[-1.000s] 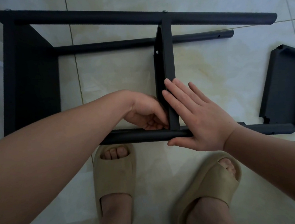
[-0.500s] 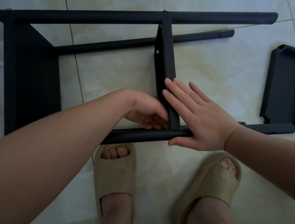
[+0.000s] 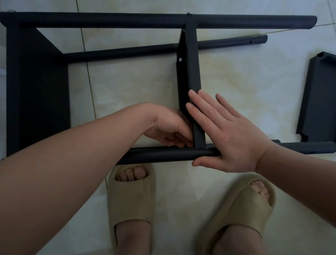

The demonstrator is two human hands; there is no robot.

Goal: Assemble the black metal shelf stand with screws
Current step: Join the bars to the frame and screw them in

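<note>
The black metal shelf stand lies on its side on the tiled floor, with a long upper pole (image 3: 113,20) at the far side and the near pole (image 3: 161,155) close to my feet. A middle shelf panel (image 3: 193,64) stands on edge between the poles. My right hand (image 3: 228,134) lies flat with straight fingers, pressing on the panel's right face and the near pole. My left hand (image 3: 169,127) reaches in from the left, fingers curled at the corner where panel meets near pole. Its fingertips are hidden, so what they hold is unseen. A screw head (image 3: 189,13) shows on the upper pole.
A loose black shelf panel (image 3: 327,101) lies on the floor at the right, touching the near pole's end. The fitted end shelf (image 3: 37,88) closes the frame's left side. My feet in beige slippers (image 3: 131,195) stand just below the near pole.
My left hand's fingers have shifted slightly at the corner joint. The right hand and the stand have stayed in place.
</note>
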